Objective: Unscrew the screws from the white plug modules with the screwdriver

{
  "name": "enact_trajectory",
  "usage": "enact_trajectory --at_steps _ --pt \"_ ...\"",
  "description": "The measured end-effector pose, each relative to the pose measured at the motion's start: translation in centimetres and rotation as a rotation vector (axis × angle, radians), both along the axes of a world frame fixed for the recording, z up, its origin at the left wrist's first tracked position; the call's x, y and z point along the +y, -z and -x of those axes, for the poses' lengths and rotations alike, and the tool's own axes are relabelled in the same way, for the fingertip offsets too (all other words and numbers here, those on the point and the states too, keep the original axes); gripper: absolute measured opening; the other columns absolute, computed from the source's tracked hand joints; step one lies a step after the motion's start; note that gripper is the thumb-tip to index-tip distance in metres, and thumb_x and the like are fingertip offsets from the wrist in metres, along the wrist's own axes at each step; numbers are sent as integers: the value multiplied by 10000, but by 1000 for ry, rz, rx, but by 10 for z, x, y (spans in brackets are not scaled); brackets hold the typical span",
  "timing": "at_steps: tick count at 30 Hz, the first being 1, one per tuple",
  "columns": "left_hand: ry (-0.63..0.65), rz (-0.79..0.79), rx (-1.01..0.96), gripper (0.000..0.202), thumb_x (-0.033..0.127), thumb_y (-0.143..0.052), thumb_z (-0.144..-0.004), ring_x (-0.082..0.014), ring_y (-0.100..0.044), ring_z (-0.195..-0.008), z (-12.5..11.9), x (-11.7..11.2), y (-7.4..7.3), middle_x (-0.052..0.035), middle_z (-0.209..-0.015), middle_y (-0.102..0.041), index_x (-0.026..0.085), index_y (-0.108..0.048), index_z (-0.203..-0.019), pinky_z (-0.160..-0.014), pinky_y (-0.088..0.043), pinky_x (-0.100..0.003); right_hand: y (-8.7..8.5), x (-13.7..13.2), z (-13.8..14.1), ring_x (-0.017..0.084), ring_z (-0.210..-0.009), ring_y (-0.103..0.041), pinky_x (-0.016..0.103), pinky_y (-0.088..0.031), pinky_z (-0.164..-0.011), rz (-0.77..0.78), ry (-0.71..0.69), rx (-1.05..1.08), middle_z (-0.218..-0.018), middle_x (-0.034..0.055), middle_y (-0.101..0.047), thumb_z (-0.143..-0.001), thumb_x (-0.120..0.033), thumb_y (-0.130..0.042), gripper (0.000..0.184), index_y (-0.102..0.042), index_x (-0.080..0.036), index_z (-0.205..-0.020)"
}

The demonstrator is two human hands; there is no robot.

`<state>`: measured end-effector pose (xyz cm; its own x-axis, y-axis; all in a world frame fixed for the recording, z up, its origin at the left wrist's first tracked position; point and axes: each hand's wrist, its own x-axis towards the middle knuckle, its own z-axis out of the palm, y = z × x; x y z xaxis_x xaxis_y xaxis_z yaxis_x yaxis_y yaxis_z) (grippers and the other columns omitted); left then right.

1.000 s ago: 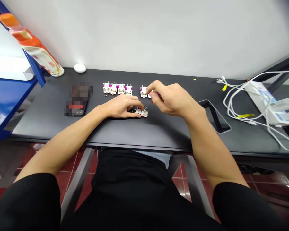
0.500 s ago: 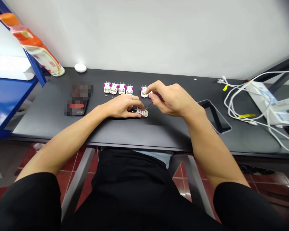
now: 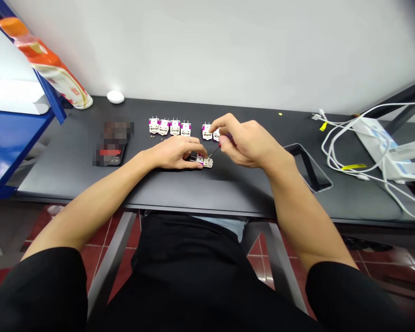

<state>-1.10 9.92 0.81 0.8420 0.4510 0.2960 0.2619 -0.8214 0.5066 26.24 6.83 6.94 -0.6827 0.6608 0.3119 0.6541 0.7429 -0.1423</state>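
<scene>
My left grip (image 3: 174,153) pins a small plug part (image 3: 204,161) flat, mid-bench (image 3: 228,189). Right grip (image 3: 247,143) pinched shut on a thin screwdriver (image 3: 215,151), tip at the part.

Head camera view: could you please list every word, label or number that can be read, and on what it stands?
Nothing reads clearly.
Orange bottle label: print too blurred.
Yellow cable tags: too small.
White box, right: blue print blurred.
Phone: pixelated over.
Plug part under the left hand: no marking visible.
</scene>
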Motion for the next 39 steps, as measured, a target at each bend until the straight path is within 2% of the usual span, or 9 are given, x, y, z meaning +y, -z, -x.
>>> enact_trajectory --at_steps 3,10,15,18,21,24,30,35,39 --pt "-6 10 9 384 540 -720 -1100 -162 -621 -732 0 0 0 -84 -1047 -784 213 -849 -1253 -779 -497 -298 1 1 -1 207 -635 -625 328 -438 -670 -24 -43 7 -844 31 -778 -1069 -281 -420 396 -638 -175 -1382" --pt "-11 16 4 367 531 -732 -1083 -157 -601 -713 0 0 1 -85 -1075 -790 219 -849 -1235 -781 -504 -311 6 2 0 183 -577 -597 316 -332 -615 -86 -5 21 -736 -4 -723 -1115 -276 -420 301 -681 -212 -1249" --pt "-14 28 21 397 554 -721 -1086 -172 -624 -745 0 0 1 -91 -1055 -785 219 -846 -1257 -786 -506 -315 1 1 1 214 -703 -667 335 -426 -680 -55 -45 70 -879 35 -780 -1035 -228 -466 333 -689 -206 -1281" --pt "-15 28 26 417 573 -711 -1091 -171 -622 -744 0 0 1 -96 -1066 -785 216 -845 -1258 -781 -505 -310 0 0 1 240 -787 -714 341 -436 -697 -27 -36 68 -945 61 -805 -1044 -274 -500 335 -689 -202 -1310" --pt "-16 18 30 419 579 -700 -1099 -166 -612 -734 0 0 1 -96 -1082 -793 219 -847 -1257 -781 -502 -307 2 1 0 225 -713 -690 329 -414 -685 -30 -4 61 -849 28 -779 -1087 -313 -498 296 -689 -218 -1293" --pt "-5 -4 22 406 555 -705 -1104 -162 -604 -730 0 0 1 -91 -1059 -793 207 -846 -1258 -783 -495 -305 4 2 0 209 -649 -648 326 -400 -673 -58 8 70 -783 4 -745 -1078 -247 -472 286 -687 -227 -1265" --pt "-4 -2 23 388 528 -715 -1102 -159 -608 -733 0 0 2 -94 -1073 -786 200 -841 -1265 -785 -497 -302 1 1 -1 201 -659 -629 327 -437 -675 -60 -73 94 -836 12 -750 -1003 -205 -473 336 -683 -217 -1265" --pt "-14 9 28 398 557 -713 -1094 -168 -612 -733 0 1 2 -87 -1050 -774 219 -842 -1260 -779 -496 -308 2 2 -1 198 -635 -618 323 -419 -658 -52 -43 69 -824 12 -753 -1074 -292 -480 296 -674 -226 -1289" --pt "-16 16 30 390 555 -710 -1095 -171 -618 -738 0 1 1 -90 -1066 -785 224 -840 -1258 -785 -498 -313 4 3 -1 187 -569 -560 317 -386 -641 -80 -23 56 -726 -19 -688 -1077 -244 -448 293 -669 -233 -1269"
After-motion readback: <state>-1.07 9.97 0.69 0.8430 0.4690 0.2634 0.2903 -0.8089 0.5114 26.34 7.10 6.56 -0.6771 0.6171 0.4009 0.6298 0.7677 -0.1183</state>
